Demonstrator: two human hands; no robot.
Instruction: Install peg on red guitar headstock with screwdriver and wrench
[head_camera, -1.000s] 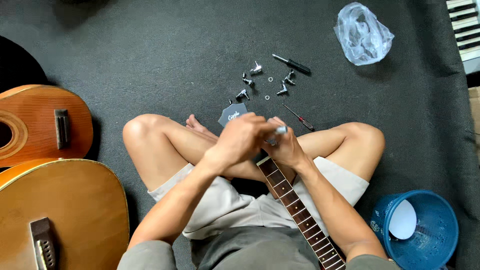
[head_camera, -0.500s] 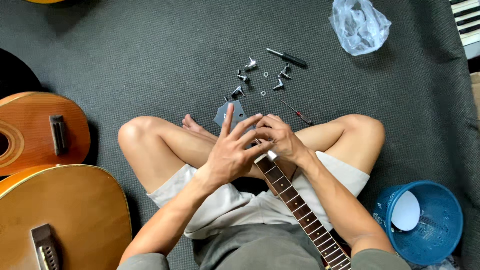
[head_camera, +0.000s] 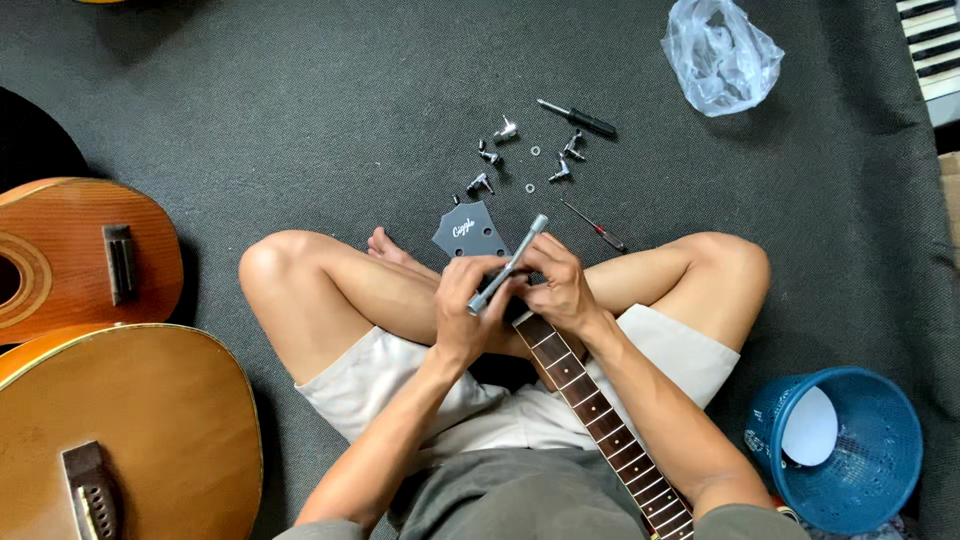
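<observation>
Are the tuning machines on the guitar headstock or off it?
Off: several tuning machines lie loose on the carpet beyond the headstock.

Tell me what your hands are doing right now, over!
Both hands on silver socket wrench: left hand grips its lower end, right hand steadies beside it. Guitar headstock under the tool. Loose tuning pegs lie beyond on carpet.

Socket wrench (head_camera: 510, 263): bright, smooth metal. Headstock (head_camera: 468, 230): matt dark face. Fretboard (head_camera: 600, 420): dark wood, metal frets. Tuning machines (head_camera: 520, 160), upper centre: shiny metal. Floor covering (head_camera: 250, 120): rough grey carpet. Guitar body (head_camera: 130, 430), lower left: glossy wood. Basket (head_camera: 860, 450), lower right: blue plastic.
</observation>
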